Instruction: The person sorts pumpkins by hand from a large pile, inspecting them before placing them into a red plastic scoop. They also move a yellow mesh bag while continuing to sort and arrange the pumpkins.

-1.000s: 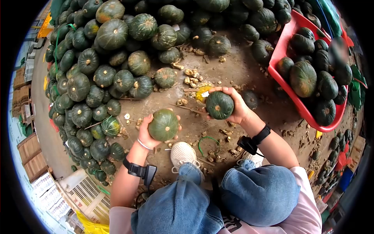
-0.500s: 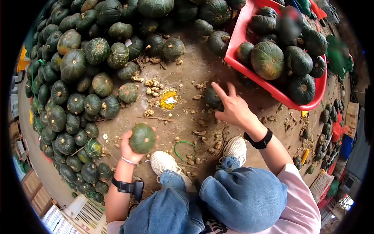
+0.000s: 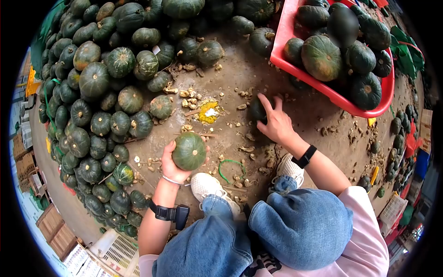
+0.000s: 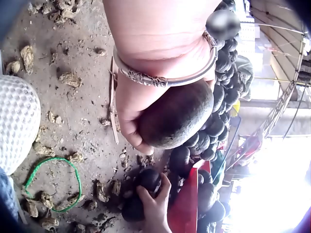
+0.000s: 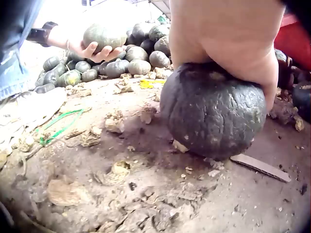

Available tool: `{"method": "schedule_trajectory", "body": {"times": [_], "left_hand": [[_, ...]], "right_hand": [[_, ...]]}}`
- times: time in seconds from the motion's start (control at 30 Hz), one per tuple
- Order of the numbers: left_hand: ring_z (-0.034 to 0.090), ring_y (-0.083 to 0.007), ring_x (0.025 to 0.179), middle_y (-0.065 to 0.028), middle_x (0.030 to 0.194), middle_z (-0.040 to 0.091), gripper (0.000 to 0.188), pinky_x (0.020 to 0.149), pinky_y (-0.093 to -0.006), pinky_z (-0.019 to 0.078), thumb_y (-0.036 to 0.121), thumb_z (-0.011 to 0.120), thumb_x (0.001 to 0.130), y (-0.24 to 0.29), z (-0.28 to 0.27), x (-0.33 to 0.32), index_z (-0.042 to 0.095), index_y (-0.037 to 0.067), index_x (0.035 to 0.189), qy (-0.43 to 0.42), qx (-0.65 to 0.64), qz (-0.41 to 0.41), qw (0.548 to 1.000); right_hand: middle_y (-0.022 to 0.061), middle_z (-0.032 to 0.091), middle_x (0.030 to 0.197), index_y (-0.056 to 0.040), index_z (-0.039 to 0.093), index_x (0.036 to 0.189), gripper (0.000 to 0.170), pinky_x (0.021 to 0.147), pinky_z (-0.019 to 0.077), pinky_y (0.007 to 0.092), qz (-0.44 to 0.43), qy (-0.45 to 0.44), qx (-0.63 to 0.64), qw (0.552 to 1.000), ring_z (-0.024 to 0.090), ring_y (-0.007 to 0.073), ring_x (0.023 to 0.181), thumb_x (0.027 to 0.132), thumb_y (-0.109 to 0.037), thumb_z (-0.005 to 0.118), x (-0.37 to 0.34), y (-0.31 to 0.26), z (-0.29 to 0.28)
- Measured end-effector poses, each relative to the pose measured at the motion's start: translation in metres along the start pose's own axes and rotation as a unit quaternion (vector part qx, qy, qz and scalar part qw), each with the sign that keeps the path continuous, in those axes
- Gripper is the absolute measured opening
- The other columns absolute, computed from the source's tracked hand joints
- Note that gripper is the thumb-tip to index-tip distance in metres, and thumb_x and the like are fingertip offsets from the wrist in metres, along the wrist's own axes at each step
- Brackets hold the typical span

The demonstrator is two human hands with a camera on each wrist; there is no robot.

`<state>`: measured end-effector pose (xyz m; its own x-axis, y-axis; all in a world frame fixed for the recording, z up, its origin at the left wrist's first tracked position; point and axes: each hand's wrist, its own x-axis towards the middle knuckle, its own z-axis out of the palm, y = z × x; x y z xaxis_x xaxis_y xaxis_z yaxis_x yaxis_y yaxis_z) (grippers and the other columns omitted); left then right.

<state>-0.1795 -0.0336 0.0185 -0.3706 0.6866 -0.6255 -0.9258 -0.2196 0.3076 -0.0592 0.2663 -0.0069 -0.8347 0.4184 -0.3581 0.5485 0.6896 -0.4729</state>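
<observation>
In the head view my left hand (image 3: 171, 165) is palm-up, cradling a round green pumpkin (image 3: 189, 151) above the ground, fingers curled round its far side. The left wrist view shows this pumpkin (image 4: 177, 116) beneath the bangle on my wrist. My right hand (image 3: 279, 127) reaches down with spread, bent fingers round a dark green pumpkin (image 3: 256, 111) on the ground. From the right wrist, that ribbed pumpkin (image 5: 211, 119) sits under my palm; most fingers are hidden behind it. A second dark pumpkin (image 4: 132, 208) lies beside it in the left wrist view.
A large heap of pumpkins (image 3: 94, 79) rises at the left and back. A red tub (image 3: 319, 86) full of pumpkins stands at the right. Dried scraps, a yellow splat (image 3: 208, 112) and a green strap loop (image 3: 230, 161) lie on the ground. My shoes (image 3: 207, 186) are close by.
My right hand held a dark pumpkin in the air one second ago; it then moved down with fingers spread and now surrounds a pumpkin on the ground. The left hand keeps its pumpkin.
</observation>
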Motion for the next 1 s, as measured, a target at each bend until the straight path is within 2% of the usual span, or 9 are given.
{"method": "schedule_trajectory", "body": {"times": [0.2, 0.3, 0.37, 0.53, 0.7, 0.83, 0.93, 0.97, 1.0], "left_hand": [[0.051, -0.0427, 0.118, -0.0218, 0.135, 0.048, 0.066, 0.091, -0.0558, 0.0476, 0.053, 0.051, 0.085, -0.002, 0.008, 0.003, 0.046, 0.010, 0.135, -0.034, -0.054, -0.004, 0.998], [0.052, -0.0435, 0.117, -0.0226, 0.136, 0.047, 0.066, 0.090, -0.0565, 0.0481, 0.054, 0.049, 0.086, -0.001, 0.008, -0.003, 0.046, 0.011, 0.135, -0.034, -0.050, 0.003, 0.998], [0.052, -0.0443, 0.117, -0.0236, 0.137, 0.046, 0.066, 0.087, -0.0583, 0.0491, 0.055, 0.047, 0.086, -0.005, 0.003, 0.002, 0.045, 0.012, 0.137, -0.033, -0.072, -0.007, 0.997], [0.053, -0.0436, 0.115, -0.0205, 0.135, 0.049, 0.070, 0.085, -0.0605, 0.0510, 0.057, 0.052, 0.083, -0.008, -0.003, 0.003, 0.045, 0.013, 0.136, -0.003, -0.079, -0.004, 0.997], [0.058, -0.0400, 0.108, -0.0182, 0.129, 0.054, 0.064, 0.078, -0.0555, 0.0538, 0.058, 0.052, 0.083, -0.008, 0.005, 0.005, 0.049, 0.017, 0.132, 0.015, -0.039, 0.020, 0.999], [0.057, -0.0405, 0.109, -0.0171, 0.131, 0.053, 0.064, 0.079, -0.0582, 0.0537, 0.057, 0.051, 0.085, -0.002, 0.011, 0.004, 0.046, 0.018, 0.136, -0.003, -0.035, 0.019, 0.999], [0.055, -0.0432, 0.115, -0.0144, 0.139, 0.048, 0.060, 0.080, -0.0610, 0.0531, 0.054, 0.048, 0.088, 0.002, 0.001, -0.003, 0.043, 0.021, 0.139, 0.001, -0.015, 0.024, 1.000], [0.052, -0.0450, 0.119, -0.0145, 0.143, 0.045, 0.058, 0.081, -0.0632, 0.0520, 0.052, 0.046, 0.090, 0.000, -0.003, -0.001, 0.044, 0.022, 0.139, 0.062, -0.064, 0.018, 0.996], [0.052, -0.0457, 0.119, -0.0147, 0.141, 0.047, 0.056, 0.082, -0.0633, 0.0515, 0.051, 0.044, 0.091, 0.000, 0.001, 0.000, 0.045, 0.022, 0.138, 0.077, -0.073, 0.010, 0.994]], "right_hand": [[0.0328, 0.036, 0.134, -0.0262, 0.028, 0.146, 0.086, 0.082, 0.0527, 0.0495, 0.017, -0.040, 0.012, 0.999, 0.059, 0.0497, 0.093, 0.072, -0.025, 0.071, 0.008, 0.004, -0.002], [0.0338, 0.036, 0.134, -0.0292, 0.031, 0.145, 0.085, 0.081, 0.0539, 0.0495, -0.068, 0.008, 0.010, 0.998, 0.060, 0.0485, 0.095, 0.070, -0.030, 0.073, -0.005, 0.011, 0.001], [0.0271, 0.040, 0.131, -0.0312, 0.039, 0.141, 0.082, 0.079, 0.0542, 0.0503, -0.130, 0.029, 0.011, 0.991, 0.059, 0.0479, 0.096, 0.067, -0.031, 0.076, -0.022, 0.016, 0.004], [0.0271, 0.039, 0.133, -0.0303, 0.033, 0.145, 0.084, 0.082, 0.0548, 0.0457, -0.276, -0.062, -0.009, 0.959, 0.058, 0.0438, 0.102, 0.073, -0.034, 0.074, -0.061, 0.043, 0.018], [0.0291, 0.033, 0.137, -0.0304, 0.028, 0.147, 0.085, 0.080, 0.0540, 0.0471, -0.147, -0.057, 0.062, 0.986, 0.060, 0.0473, 0.093, 0.073, -0.030, 0.071, -0.053, 0.040, 0.009], [0.0243, 0.043, 0.131, -0.0184, 0.038, 0.143, 0.082, 0.096, 0.0461, 0.0453, -0.120, 0.126, 0.209, 0.962, 0.053, 0.0414, 0.111, 0.069, -0.027, 0.072, -0.058, 0.044, -0.043], [0.0186, 0.049, 0.133, -0.0064, 0.047, 0.135, 0.077, 0.103, 0.0396, 0.0455, -0.210, 0.324, 0.042, 0.921, 0.049, 0.0352, 0.119, 0.065, -0.020, 0.076, -0.071, 0.050, -0.173], [0.0163, 0.049, 0.135, -0.0078, 0.045, 0.138, 0.072, 0.102, 0.0407, 0.0456, -0.128, 0.374, 0.069, 0.916, 0.049, 0.0315, 0.121, 0.072, -0.016, 0.073, -0.081, 0.080, -0.191], [0.0162, 0.049, 0.135, -0.0078, 0.044, 0.139, 0.070, 0.103, 0.0397, 0.0439, -0.140, 0.447, 0.022, 0.883, 0.048, 0.0308, 0.122, 0.074, -0.012, 0.071, -0.077, 0.085, -0.227]]}}
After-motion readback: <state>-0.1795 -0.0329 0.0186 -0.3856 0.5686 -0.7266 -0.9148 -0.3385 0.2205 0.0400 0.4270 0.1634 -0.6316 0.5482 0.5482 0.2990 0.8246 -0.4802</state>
